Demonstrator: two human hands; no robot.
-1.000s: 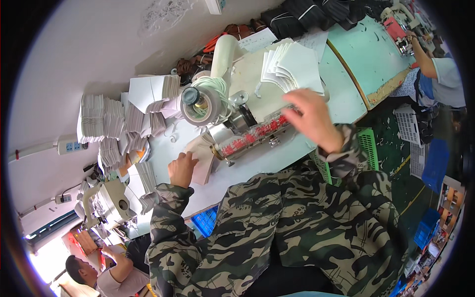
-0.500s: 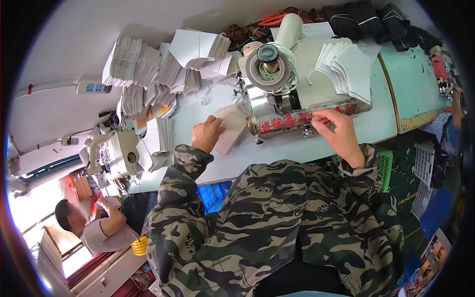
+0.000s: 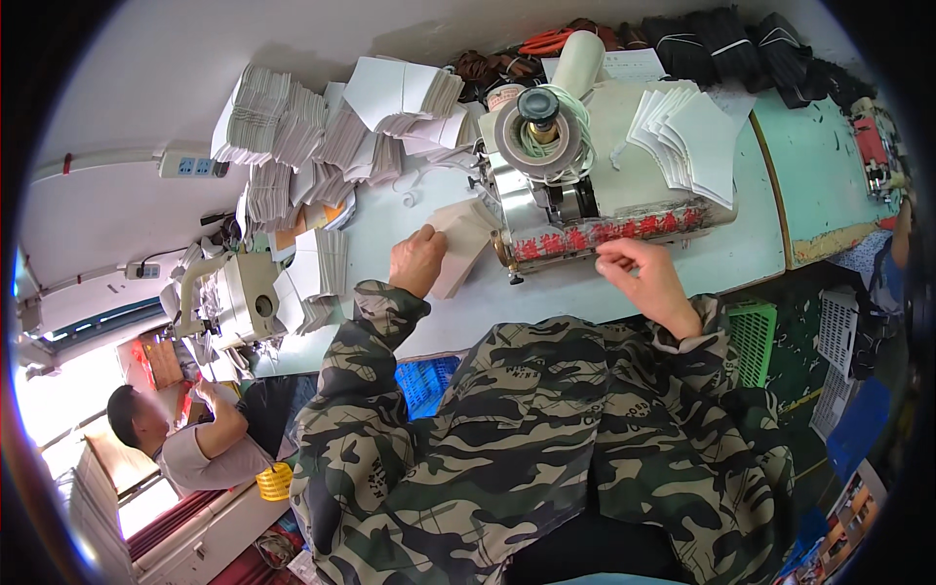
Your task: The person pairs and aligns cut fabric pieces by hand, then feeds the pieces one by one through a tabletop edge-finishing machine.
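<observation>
My left hand (image 3: 417, 261) is closed, its fingertips at the left edge of beige, flat cut pieces (image 3: 466, 252) lying on the table left of the machine. Just in front of a cream bench machine (image 3: 624, 127) with a worn red-marked front bar, my right hand (image 3: 651, 283) has thumb and fingers drawn together. Anything between those fingertips is too small to make out. On the machine's top lies a fan of white cut pieces (image 3: 687, 141).
Stacks of white cut pieces (image 3: 258, 117) crowd the table's back left. A second machine (image 3: 234, 297) stands farther left, near a seated person (image 3: 200, 444). Below the table are a blue crate (image 3: 424, 385) and a green crate (image 3: 751, 341). Black bundles (image 3: 721, 44) lie at the back.
My right hand has moved left and toward me, its fingertips coming off the machine's front bar. The left hand stays at the beige pieces. The whole view has shifted slightly.
</observation>
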